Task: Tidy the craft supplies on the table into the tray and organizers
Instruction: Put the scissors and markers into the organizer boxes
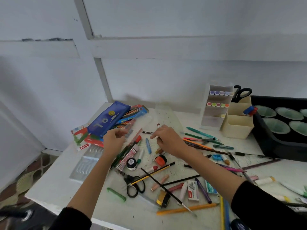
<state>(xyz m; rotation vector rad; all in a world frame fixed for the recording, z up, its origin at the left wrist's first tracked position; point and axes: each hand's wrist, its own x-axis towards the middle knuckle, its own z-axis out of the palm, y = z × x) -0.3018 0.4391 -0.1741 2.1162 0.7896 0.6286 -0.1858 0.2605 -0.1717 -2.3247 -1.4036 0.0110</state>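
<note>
The left hand hovers just right of the blue pencil case, the right hand farther right. Both have curled fingers, and whether either grips anything is unclear.

A black top's left sleeve and right sleeve ended near the elbows; forearms, left hand and right hand were bare.

A home craft corner: cluttered white table, patterned floor.
</note>
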